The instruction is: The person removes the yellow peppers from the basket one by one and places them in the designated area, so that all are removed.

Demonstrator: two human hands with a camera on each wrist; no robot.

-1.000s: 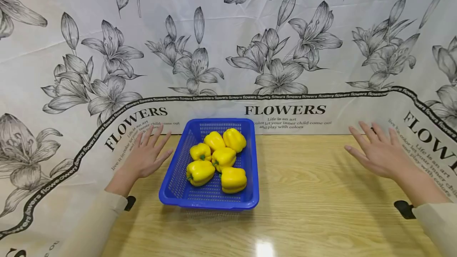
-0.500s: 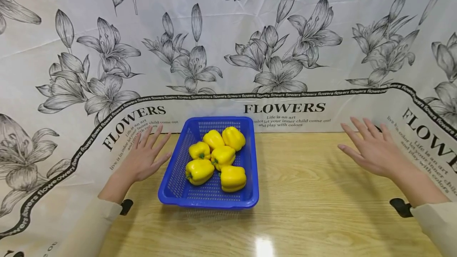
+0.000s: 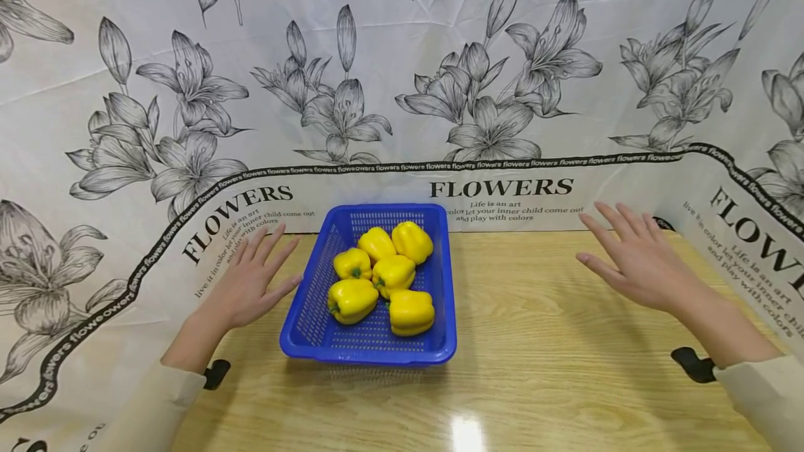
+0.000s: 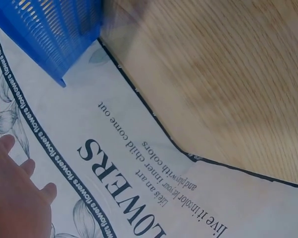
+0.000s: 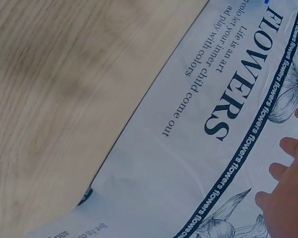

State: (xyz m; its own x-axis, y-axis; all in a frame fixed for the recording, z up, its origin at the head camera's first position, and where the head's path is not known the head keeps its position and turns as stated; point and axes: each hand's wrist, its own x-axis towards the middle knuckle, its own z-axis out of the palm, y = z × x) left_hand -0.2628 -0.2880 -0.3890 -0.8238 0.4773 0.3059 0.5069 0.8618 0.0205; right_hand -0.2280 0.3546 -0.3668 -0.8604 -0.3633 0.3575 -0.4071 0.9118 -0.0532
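A blue plastic basket (image 3: 367, 353) with slotted walls stands on the table, left of the middle in the head view. Inside it lie several yellow bell peppers (image 3: 393, 275), grouped toward the back and right. My left hand (image 3: 246, 291) hovers just left of the basket, fingers spread and straight, holding nothing. Well to the basket's right, my right hand (image 3: 643, 264) is held over the table with its fingers spread, holding nothing. Part of the basket (image 4: 50, 34) shows at the top of the left wrist view. Only fingertips and part of each hand appear in the wrist views.
The light wood table (image 3: 534, 340) reaches back to a white cloth (image 3: 502, 208) printed with lilies and lettering. This cloth rises behind the table and along both sides. A dark strap end (image 3: 694, 365) hangs below the right wrist.
My right hand has drifted left, toward the basket. My left hand has shifted only slightly left and down. Basket and peppers keep their places, while the head view tilts a little.
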